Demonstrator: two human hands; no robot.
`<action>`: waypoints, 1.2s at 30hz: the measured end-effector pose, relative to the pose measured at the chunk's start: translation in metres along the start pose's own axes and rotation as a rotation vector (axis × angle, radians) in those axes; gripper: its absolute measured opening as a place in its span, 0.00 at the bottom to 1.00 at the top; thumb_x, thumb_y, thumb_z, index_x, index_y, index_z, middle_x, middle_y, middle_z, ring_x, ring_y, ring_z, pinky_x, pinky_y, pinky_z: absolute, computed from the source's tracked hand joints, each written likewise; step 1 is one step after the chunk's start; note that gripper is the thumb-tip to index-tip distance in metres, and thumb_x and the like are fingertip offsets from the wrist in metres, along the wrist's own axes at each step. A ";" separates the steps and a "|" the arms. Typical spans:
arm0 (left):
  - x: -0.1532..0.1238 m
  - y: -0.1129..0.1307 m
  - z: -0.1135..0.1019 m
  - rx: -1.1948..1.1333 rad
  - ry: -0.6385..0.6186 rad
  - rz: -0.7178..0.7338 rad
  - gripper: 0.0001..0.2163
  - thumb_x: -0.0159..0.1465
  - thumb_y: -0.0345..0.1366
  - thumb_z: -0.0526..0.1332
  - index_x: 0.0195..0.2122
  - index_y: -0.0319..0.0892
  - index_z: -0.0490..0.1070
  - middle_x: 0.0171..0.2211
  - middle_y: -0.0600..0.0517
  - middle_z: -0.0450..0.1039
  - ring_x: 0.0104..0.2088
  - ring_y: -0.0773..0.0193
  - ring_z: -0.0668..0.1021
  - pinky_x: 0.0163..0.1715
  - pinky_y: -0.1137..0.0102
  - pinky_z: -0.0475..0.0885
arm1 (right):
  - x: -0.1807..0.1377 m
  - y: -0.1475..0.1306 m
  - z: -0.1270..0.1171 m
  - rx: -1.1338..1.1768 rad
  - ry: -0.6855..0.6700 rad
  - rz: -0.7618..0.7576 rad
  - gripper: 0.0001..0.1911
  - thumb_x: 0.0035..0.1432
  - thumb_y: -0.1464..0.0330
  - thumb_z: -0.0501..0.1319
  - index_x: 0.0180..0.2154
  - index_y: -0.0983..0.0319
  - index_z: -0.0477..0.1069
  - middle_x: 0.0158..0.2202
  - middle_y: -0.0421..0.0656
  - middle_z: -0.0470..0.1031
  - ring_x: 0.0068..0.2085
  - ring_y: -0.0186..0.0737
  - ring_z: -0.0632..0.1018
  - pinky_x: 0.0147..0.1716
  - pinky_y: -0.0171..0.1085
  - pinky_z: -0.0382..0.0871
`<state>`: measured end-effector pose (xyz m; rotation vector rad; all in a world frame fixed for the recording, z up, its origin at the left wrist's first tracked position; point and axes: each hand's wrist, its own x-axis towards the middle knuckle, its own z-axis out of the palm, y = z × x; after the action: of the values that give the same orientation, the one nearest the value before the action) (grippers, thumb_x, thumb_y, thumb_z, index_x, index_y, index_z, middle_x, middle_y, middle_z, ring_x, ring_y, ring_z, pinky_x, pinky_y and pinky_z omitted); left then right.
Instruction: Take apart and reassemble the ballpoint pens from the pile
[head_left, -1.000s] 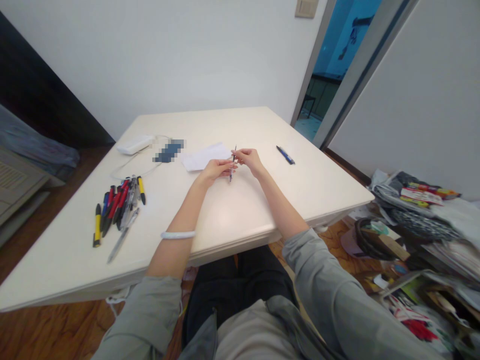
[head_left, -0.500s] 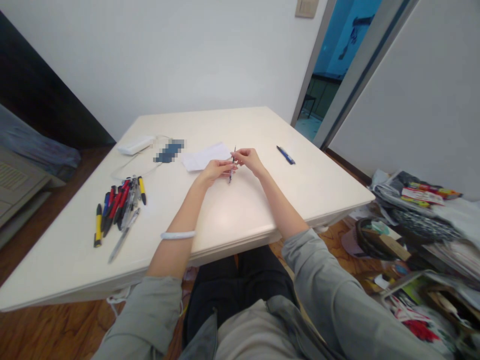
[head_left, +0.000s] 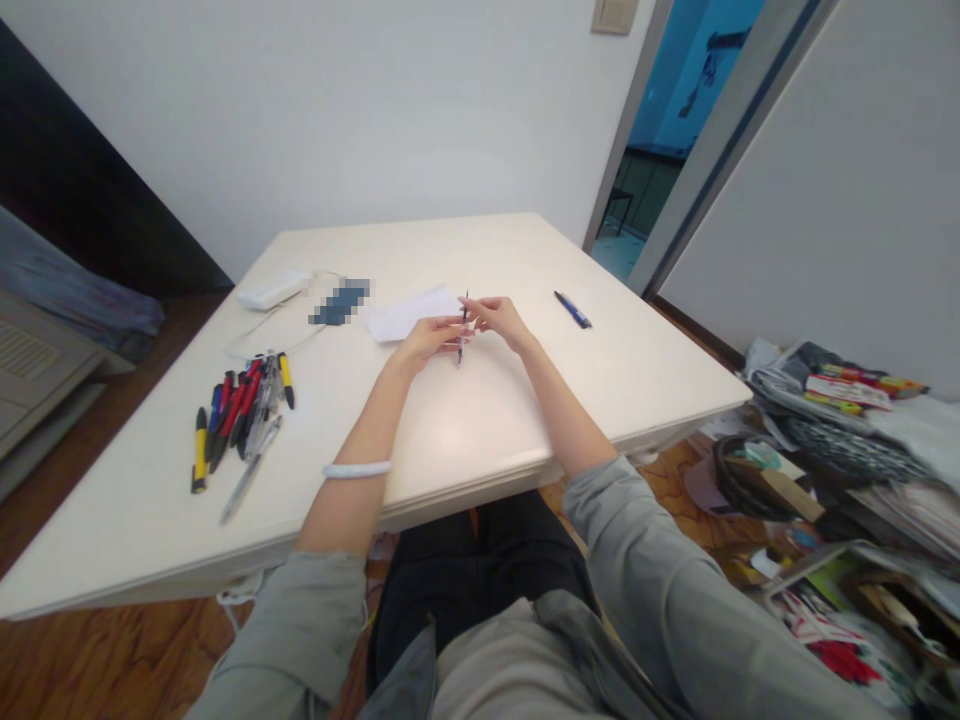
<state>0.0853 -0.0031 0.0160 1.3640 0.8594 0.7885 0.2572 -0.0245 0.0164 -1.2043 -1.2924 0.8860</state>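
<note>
Both hands meet over the middle of the table around one slim pen with a dark tip and a paler lower part. My left hand grips its lower part, fingers closed. With thumb and fingertips my right hand pinches the upper, dark end. The pen stands nearly upright in the view, its far tip pointing away from me. Fingers hide much of its middle. Just behind my left hand lies a white sheet of paper. A blue pen rests alone on the right.
On the left of the white table lies a pile of pens in red, black, blue, yellow and clear. Behind it are a white power strip with a cable and a blurred-out dark object. Cluttered boxes stand at right.
The pen's upper end has tilted slightly to the left, along with my right fingertips. Both hands stay in nearly the same place.
</note>
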 end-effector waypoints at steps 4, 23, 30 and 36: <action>-0.002 0.003 -0.002 -0.015 0.049 -0.023 0.15 0.53 0.33 0.75 0.42 0.38 0.78 0.35 0.46 0.82 0.34 0.63 0.81 0.43 0.65 0.74 | 0.007 0.015 -0.005 -0.202 0.126 0.059 0.15 0.61 0.60 0.66 0.30 0.66 0.79 0.26 0.45 0.80 0.25 0.33 0.75 0.30 0.32 0.71; -0.003 0.005 0.000 0.005 0.076 -0.050 0.18 0.52 0.36 0.76 0.42 0.39 0.77 0.38 0.45 0.83 0.37 0.61 0.82 0.44 0.64 0.75 | 0.007 0.021 0.005 -0.973 -0.009 0.020 0.13 0.60 0.77 0.59 0.44 0.70 0.80 0.47 0.58 0.81 0.49 0.50 0.80 0.52 0.40 0.71; -0.006 0.007 0.002 -0.002 0.066 -0.070 0.17 0.51 0.35 0.76 0.41 0.39 0.77 0.36 0.45 0.82 0.35 0.62 0.82 0.42 0.66 0.74 | 0.011 0.027 0.001 -0.734 0.076 -0.012 0.07 0.55 0.78 0.61 0.31 0.65 0.78 0.35 0.51 0.82 0.42 0.46 0.81 0.49 0.41 0.73; -0.007 0.006 0.004 0.015 -0.006 -0.099 0.18 0.50 0.37 0.77 0.40 0.39 0.79 0.37 0.44 0.82 0.36 0.61 0.82 0.42 0.65 0.74 | 0.012 0.018 0.000 0.060 0.203 0.119 0.03 0.55 0.73 0.66 0.29 0.65 0.75 0.28 0.43 0.80 0.27 0.31 0.77 0.36 0.32 0.75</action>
<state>0.0854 -0.0103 0.0223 1.3259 0.9225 0.7024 0.2617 -0.0092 0.0012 -1.2982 -1.0335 0.8572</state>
